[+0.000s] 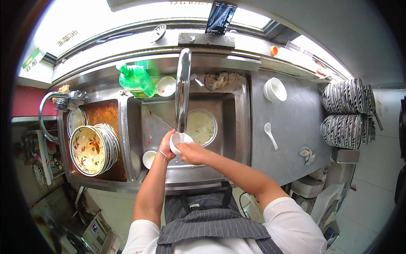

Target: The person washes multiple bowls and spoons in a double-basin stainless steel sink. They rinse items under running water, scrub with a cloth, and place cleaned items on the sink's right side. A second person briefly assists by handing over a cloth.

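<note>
Under the chrome faucet point(183, 92), a small white bowl point(175, 143) is held over the metal sink basin point(158, 117). My left hand point(165, 144) grips the bowl's left side. The fingers of my right hand point(193, 153) reach over its near right rim; whether they hold a cloth is hidden. Water runs from the spout into the bowl. Behind my hands, a round container of cloudy water point(201, 127) with green bits floating in it sits in the basin. Another white bowl point(149, 159) rests in the basin's near left corner.
Dirty patterned bowls point(90, 150) are stacked in the left basin, beside a second faucet point(47, 116). A green plastic bottle point(136, 79) and a rag point(222, 81) lie behind the sink. White bowls point(275, 90), a spoon point(270, 136) and stacked patterned dishes point(342, 131) occupy the right counter.
</note>
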`<state>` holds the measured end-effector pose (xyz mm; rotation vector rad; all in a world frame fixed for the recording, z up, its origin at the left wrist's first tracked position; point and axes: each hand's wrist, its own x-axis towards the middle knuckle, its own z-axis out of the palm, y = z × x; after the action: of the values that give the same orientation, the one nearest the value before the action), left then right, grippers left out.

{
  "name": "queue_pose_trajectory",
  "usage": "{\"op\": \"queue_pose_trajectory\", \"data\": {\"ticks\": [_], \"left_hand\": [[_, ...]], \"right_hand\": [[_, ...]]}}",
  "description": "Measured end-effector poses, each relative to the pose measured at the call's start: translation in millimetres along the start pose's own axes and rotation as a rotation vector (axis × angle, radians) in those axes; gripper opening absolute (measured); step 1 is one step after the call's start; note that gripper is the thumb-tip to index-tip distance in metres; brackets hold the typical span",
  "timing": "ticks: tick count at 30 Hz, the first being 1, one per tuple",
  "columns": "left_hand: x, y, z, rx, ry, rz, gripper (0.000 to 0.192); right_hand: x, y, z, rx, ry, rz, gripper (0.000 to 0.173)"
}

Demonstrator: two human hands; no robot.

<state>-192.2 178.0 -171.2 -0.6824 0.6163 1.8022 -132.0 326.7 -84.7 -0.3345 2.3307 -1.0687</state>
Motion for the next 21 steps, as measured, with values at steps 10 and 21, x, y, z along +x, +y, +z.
{"op": "queue_pose_trajectory", "data": {"ticks": [10,21], "left_hand": [[-18,0,-22,0.054,0.192,0.288,0.038],[-22,30,-161,2.231,0.671,-0.100,0.033]], "right_hand": [[-1,11,6,-0.036,0.086,-0.168,0.021],[-91,58,-82,1.242,0.091,0.482,0.038]]}}
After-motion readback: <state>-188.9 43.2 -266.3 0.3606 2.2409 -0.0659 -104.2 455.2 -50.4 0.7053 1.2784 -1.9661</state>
